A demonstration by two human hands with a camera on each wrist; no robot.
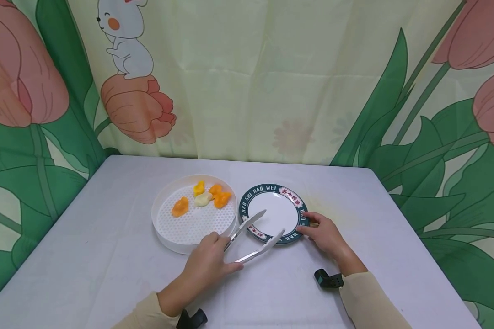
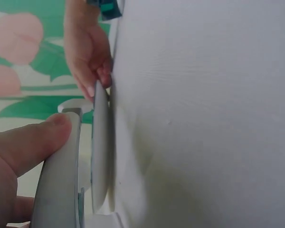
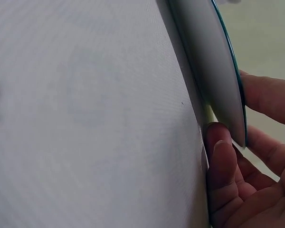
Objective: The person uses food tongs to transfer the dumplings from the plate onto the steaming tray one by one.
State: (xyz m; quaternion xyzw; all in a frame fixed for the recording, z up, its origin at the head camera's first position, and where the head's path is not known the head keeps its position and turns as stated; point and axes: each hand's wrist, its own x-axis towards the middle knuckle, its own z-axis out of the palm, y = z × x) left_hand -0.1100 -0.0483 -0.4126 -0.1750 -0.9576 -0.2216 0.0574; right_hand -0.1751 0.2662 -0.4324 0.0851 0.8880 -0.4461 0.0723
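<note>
My left hand (image 1: 206, 260) grips a pair of metal tongs (image 1: 265, 246), its thumb (image 2: 35, 142) along one arm of them. The two tong arms are spread apart with nothing between their tips, which overlap the plate in the head view. A round white plate (image 1: 271, 208) with a dark green lettered rim lies to the right of the white tray. At the plate's right edge my right hand (image 1: 324, 233) pinches the rim, with fingers both above and below it in the right wrist view. The plate's underside (image 3: 213, 71) shows there.
A round white tray (image 1: 155, 224) with a perforated base stands left of the plate. It holds several small pieces: orange ones (image 1: 180, 206), a yellow one (image 1: 199, 188) and a pale one (image 1: 203, 198). A white cloth covers the table (image 1: 107, 256); a printed curtain (image 1: 247, 82) hangs behind.
</note>
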